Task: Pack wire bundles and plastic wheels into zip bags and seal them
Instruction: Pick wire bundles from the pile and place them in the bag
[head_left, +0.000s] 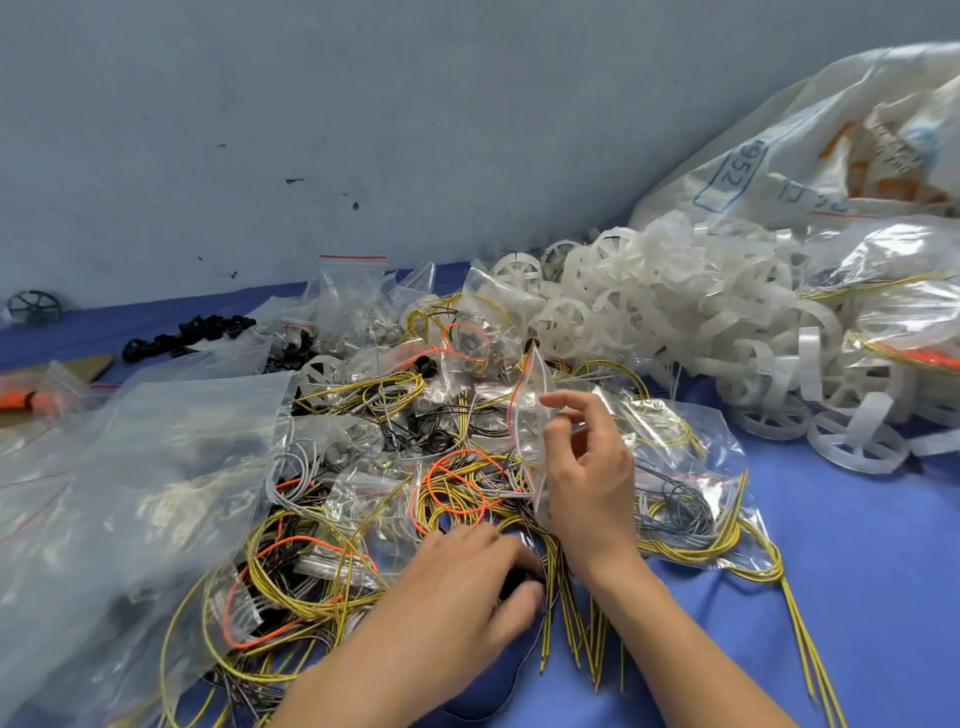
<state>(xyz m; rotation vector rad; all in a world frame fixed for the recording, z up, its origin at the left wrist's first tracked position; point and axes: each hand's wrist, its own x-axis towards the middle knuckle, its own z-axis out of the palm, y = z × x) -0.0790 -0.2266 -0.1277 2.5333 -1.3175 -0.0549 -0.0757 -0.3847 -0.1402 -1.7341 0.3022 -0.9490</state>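
My right hand (587, 467) pinches a small clear zip bag (527, 415) with a red seal line. Thumb and fingertips are at its edge, and the bag stands upright with its mouth gaping over the middle of the wire heap (363, 519). My left hand (467, 577) is down on the near edge of that heap, fingers and thumb curled round a wire bundle (558, 582) of yellow-and-black strands whose cut ends fan out toward me on the blue surface (857, 571).

Just right of the heap, behind my right wrist, lies a filled bag (691, 499) of grey and yellow wire. Beyond the heap to the right, white plastic wheels (675, 322) are piled up against a big printed sack (831, 145). Left of the heap a large clear bag (156, 467) lies crumpled, and behind the heap on the left sit some black rings (192, 332).
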